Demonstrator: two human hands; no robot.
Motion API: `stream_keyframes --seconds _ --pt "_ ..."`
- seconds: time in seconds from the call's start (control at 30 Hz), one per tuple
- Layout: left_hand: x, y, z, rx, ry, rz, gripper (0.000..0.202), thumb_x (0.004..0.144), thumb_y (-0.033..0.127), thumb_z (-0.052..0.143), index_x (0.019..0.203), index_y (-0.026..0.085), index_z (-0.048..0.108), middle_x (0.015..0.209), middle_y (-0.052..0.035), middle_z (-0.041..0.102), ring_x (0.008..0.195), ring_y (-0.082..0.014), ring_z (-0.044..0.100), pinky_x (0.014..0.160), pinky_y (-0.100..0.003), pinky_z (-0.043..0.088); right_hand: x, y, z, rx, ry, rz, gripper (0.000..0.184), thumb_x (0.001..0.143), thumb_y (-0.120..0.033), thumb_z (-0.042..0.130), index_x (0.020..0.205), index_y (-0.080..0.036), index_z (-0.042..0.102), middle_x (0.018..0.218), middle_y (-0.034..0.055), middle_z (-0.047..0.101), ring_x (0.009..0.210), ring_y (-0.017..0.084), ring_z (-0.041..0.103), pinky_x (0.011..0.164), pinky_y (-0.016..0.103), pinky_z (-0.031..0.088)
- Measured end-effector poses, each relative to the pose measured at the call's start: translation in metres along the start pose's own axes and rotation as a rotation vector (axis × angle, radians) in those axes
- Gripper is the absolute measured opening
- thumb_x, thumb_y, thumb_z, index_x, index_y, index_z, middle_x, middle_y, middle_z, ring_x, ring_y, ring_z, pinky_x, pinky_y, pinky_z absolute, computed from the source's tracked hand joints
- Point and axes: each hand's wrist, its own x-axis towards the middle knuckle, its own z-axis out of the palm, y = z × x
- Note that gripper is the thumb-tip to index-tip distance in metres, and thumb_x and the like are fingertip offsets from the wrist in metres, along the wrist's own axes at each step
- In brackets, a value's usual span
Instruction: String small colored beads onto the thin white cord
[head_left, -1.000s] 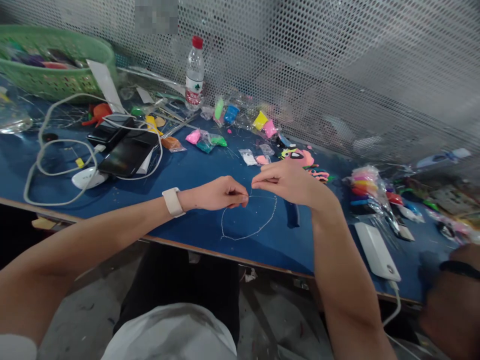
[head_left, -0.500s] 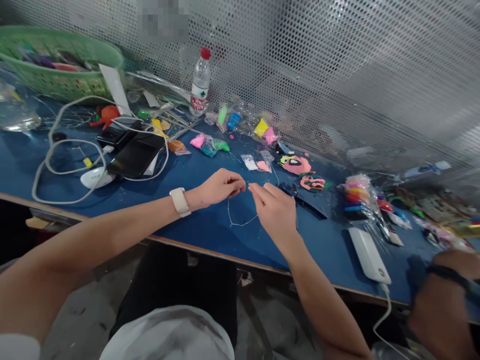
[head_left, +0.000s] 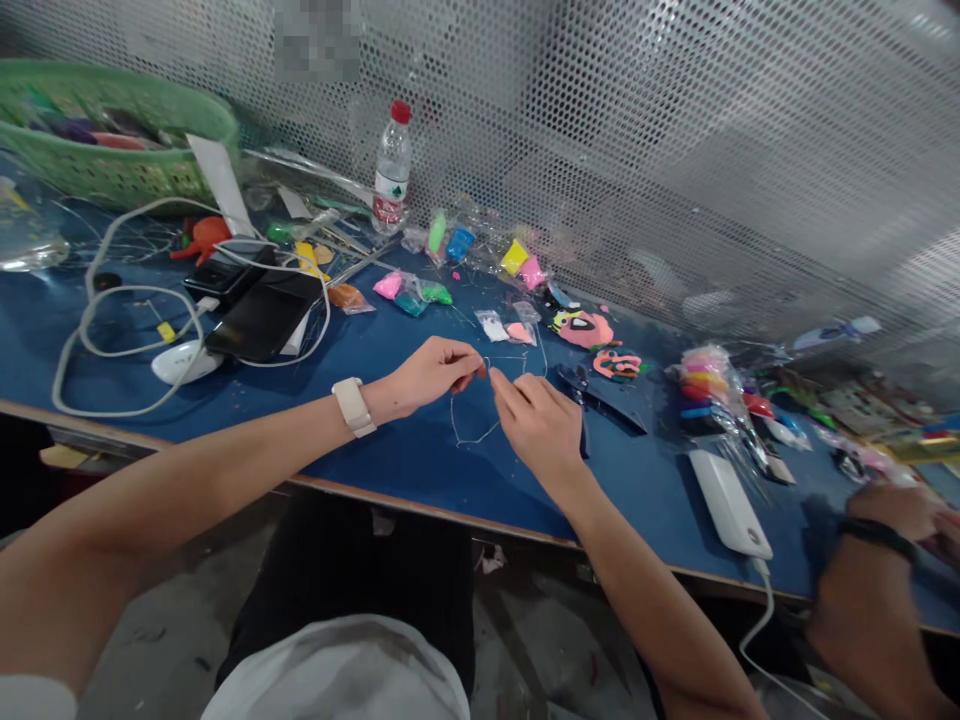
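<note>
A thin, pale wire point(head_left: 469, 441) hangs in an angular loop below my hands, just over the blue table. My left hand point(head_left: 441, 374) is closed in a pinch on it, and a small curved end shows at the fingertips. Opposite, almost fingertip to fingertip, my right hand point(head_left: 541, 425) is also pinched on the wire; its curled fingers hide the exact grip. Beside the right hand lies a dark-handled tool point(head_left: 611, 405), partly covered by that hand. Flat figures of pink and black clay point(head_left: 582, 328) rest behind it.
Small bags of coloured clay point(head_left: 493, 325) and a bottle point(head_left: 393, 170) stand towards the mesh wall. At left are a green basket point(head_left: 112, 180), a phone point(head_left: 266, 315) and looped white cable. A white power bank point(head_left: 730, 503) lies at right, near another person's hand point(head_left: 892, 512).
My fingertips have drawn slightly apart, and a small curved wire end now shows between them. The whole view has shifted a little. The other person's hand has come further into view.
</note>
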Motion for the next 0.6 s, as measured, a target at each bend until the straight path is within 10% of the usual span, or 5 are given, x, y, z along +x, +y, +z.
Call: stream_keyframes --seconds 0.2,0.4,0.6 --pt "0.003 0.001 -0.004 0.135 0.091 0.093 0.038 0.111 0.034 0.059 0.080 0.016 0.072 0.065 -0.0013 0.062 0.062 -0.0112 0.056 0.064 -0.024 0.046 0.007 0.001 -0.019 0.369 0.318 0.359 0.047 0.108 -0.045 0.068 0.153 -0.032 0.067 0.150 0.0186 0.060 0.089 0.024 0.069 0.079 0.044 0.065" --pt "0.001 0.001 -0.005 0.243 0.085 0.123 0.024 0.111 0.026 0.057 0.112 0.015 0.078 0.069 -0.0003 0.068 0.061 -0.0109 0.059 0.061 -0.022 0.045 0.028 0.002 -0.030 0.858 0.110 0.482 0.034 0.110 -0.053 0.068 0.129 -0.027 0.078 0.105 0.0068 0.073 0.073 0.017 0.070 0.063 0.033 0.062" --pt "0.003 -0.003 -0.007 0.198 0.101 0.087 0.019 0.109 0.020 0.057 0.103 0.015 0.074 0.067 0.0004 0.066 0.060 -0.0101 0.060 0.062 -0.021 0.047 0.021 0.001 -0.027 0.776 0.041 0.311 0.015 0.108 -0.036 0.073 0.108 -0.028 0.086 0.102 0.0069 0.080 0.085 0.022 0.077 0.079 0.040 0.067"
